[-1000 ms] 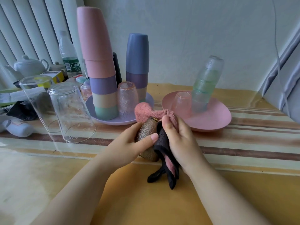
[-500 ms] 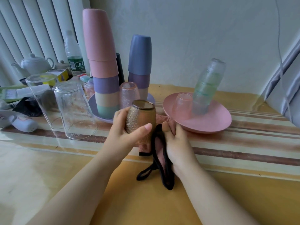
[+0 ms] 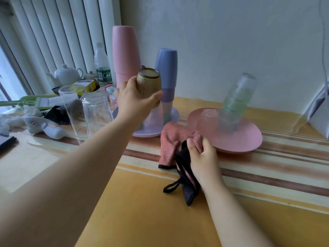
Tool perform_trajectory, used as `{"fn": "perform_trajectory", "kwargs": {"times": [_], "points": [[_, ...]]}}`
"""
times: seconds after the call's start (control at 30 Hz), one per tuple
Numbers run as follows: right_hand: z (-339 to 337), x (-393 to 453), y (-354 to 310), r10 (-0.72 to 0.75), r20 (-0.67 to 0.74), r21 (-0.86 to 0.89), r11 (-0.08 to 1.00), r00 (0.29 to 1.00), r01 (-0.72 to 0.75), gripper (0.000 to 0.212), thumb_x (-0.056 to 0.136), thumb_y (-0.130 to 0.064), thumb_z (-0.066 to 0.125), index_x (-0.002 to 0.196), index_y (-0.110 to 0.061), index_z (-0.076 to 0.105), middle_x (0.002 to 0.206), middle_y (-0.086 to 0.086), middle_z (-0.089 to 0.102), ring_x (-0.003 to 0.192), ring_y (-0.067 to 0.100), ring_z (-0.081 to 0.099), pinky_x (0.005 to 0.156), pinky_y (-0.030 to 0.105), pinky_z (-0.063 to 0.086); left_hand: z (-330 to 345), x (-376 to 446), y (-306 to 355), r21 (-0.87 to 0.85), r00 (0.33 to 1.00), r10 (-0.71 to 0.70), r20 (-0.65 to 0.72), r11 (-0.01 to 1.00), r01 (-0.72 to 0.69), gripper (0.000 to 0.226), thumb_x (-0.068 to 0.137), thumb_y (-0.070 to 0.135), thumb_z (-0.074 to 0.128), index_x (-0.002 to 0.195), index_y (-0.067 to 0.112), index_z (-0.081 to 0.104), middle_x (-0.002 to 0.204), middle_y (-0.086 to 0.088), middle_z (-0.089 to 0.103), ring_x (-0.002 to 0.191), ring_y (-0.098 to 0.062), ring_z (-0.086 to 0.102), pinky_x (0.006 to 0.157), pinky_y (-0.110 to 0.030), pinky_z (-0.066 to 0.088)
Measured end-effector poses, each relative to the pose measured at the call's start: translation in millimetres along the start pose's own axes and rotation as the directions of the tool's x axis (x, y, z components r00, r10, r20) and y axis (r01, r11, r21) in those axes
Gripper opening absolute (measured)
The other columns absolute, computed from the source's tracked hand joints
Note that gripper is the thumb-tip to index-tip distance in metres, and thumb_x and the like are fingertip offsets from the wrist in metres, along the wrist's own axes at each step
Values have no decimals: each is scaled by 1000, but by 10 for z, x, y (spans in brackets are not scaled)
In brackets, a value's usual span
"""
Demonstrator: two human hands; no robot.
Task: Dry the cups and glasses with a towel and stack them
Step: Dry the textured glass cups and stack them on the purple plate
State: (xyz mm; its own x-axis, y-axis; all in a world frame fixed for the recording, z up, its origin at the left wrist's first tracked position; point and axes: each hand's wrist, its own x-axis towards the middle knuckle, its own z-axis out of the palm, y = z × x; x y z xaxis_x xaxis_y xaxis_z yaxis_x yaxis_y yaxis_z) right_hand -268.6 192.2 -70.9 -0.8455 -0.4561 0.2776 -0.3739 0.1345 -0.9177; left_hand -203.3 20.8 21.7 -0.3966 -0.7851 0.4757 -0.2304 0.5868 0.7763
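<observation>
Amber glass (image 3: 149,86) now raised, seemingly inverted

Amber glass (image 3: 149,87) in left hand (image 3: 132,102): pebbled, rough-textured wall w/ a slight sheen. Towel (image 3: 175,139) under right hand (image 3: 203,157): pink terry cloth, fluffy & matt, w/ black smooth fabric trim and loop. Pink cup stack (image 3: 125,54) and blue cup stack (image 3: 166,68): matt plastic, smooth. Pink plate (image 3: 245,139) and lilac plate (image 3: 153,131): same matt plastic look. Two tall tumblers (image 3: 94,111): clear smooth glass, glossy. Green-tinted glass stack (image 3: 238,98): translucent, ribbed. Teapot (image 3: 66,74): white glazed ceramic, shiny. Table (image 3: 142,211): glossy clear cover over striped cloth.
</observation>
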Motion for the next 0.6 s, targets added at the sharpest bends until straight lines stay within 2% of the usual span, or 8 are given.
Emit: {"fn": "perform_trajectory", "kwargs": {"times": [0.07,0.17,0.33,0.43,0.53,0.6], "points": [[-4,-2,7,-6,1,6,1000,1000,6,25,94,-29,53,111,-12,61,106,0,67,104,13,60,91,27,44,83,101,15,10,1000,-17,6,1000,17,71,79,41,74,138,14,44,133,-9,44,128,-25,35,105,-30,27],[-7,-3,19,-7,4,17,1000,1000,7,26,94,-29,53,112,-12,60,108,0,67,105,13,60,93,27,44,226,152,-14,8,999,-30,-18,1000,30,71,78,38,75,136,11,45,130,-12,47,125,-28,42,104,-34,32],[5,8,41,-7,13,28,1000,1000,7,29,93,-31,53,113,-12,60,110,1,67,108,14,59,98,33,45,404,91,-45,-39,990,-113,-87,993,110,73,78,35,76,137,8,43,134,-13,37,126,-29,41,105,-32,32],[8,10,46,-7,11,48,999,1000,6,28,93,-30,53,115,-14,60,112,-2,66,110,12,59,100,33,44,486,32,-68,-41,980,-155,-128,988,151,71,75,29,80,128,4,42,129,-16,45,121,-32,44,98,-33,35],[8,8,57,-7,19,51,999,1000,6,30,94,-31,52,118,-15,59,114,-2,66,112,11,58,102,34,43,532,-12,-109,43,970,-189,-153,979,197,61,75,33,79,118,5,45,122,-17,48,116,-35,46,92,-38,37],[7,6,56,-13,18,57,998,1000,12,29,94,-31,52,118,-16,59,114,-4,66,111,9,58,101,30,43,533,-13,-123,102,964,-202,-173,970,222,60,76,39,76,116,4,48,122,-17,49,117,-34,45,93,-39,35]]}}
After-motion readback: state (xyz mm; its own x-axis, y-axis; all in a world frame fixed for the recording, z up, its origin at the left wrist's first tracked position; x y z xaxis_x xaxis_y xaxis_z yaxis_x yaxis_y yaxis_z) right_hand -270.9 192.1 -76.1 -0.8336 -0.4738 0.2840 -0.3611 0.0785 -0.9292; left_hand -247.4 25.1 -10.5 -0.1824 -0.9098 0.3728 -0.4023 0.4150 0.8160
